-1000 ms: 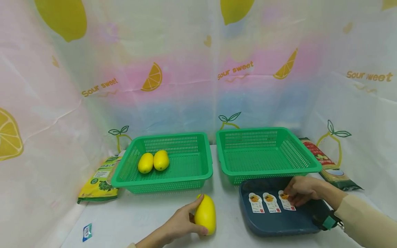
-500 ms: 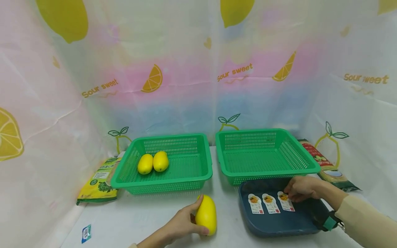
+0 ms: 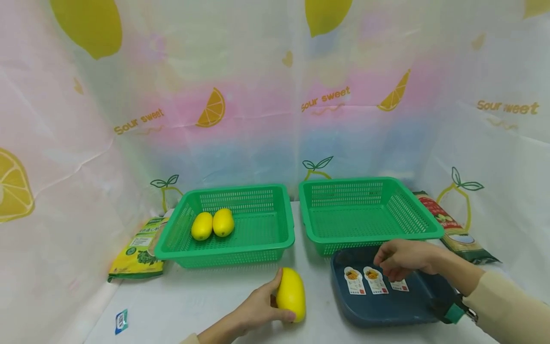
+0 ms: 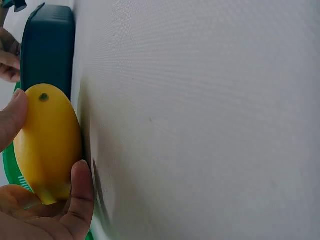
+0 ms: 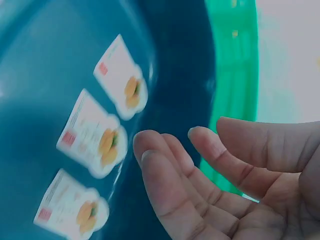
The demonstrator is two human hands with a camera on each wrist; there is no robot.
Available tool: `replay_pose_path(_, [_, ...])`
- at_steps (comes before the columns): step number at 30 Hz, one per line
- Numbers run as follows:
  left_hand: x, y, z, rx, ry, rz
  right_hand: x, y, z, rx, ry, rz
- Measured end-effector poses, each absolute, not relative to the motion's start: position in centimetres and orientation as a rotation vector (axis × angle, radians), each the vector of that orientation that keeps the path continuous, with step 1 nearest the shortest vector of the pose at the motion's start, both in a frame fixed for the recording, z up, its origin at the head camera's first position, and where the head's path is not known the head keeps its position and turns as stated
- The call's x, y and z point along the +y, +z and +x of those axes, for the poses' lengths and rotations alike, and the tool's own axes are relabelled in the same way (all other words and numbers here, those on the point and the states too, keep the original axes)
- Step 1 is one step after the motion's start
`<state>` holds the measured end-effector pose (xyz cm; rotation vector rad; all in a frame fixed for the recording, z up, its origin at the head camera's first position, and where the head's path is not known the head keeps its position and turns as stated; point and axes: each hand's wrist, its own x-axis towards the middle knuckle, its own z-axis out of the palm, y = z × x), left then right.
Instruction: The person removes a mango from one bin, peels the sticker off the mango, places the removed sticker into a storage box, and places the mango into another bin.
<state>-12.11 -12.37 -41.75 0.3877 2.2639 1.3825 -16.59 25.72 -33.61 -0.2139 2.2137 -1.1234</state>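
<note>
In the head view my left hand grips a smooth yellow mango, thumb on the near side and fingers on the far side. The left wrist view shows the stem scar on the mango, low over the white table. My right hand hovers over a dark blue tray, fingers loosely bent, nothing between them. On the tray floor lie three white labels with fruit pictures: a left label, a middle label and a right label, which the hand partly covers in the head view.
Behind stand two green baskets: the left basket bears two yellow mangoes, the right basket touches or nearly touches the tray. A yellow bag and a red-and-tan bag flank them. A small blue packet lies front left.
My right hand has come off the right label and moved left, above the labels. The left hand has shifted slightly right with the mango in its grip.
</note>
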Motion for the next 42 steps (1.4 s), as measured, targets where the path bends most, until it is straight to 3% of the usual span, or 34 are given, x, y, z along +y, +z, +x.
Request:
replay_pose_path(11, [-12.6,-41.6,-12.0,2.272,1.382,0.374,19.9,-32.8,-15.3,2.16,-1.33,-0.413])
replay_pose_path(23, [-13.0,-41.7,-11.7,2.258,1.405,0.358,14.1,-33.5,-13.8,2.174,-1.322,-0.426])
replay_pose_path(42, [-14.8,-41.2,-11.6,2.328,1.504,0.202,8.8,-36.8,-13.4,2.218,-1.325,-0.3])
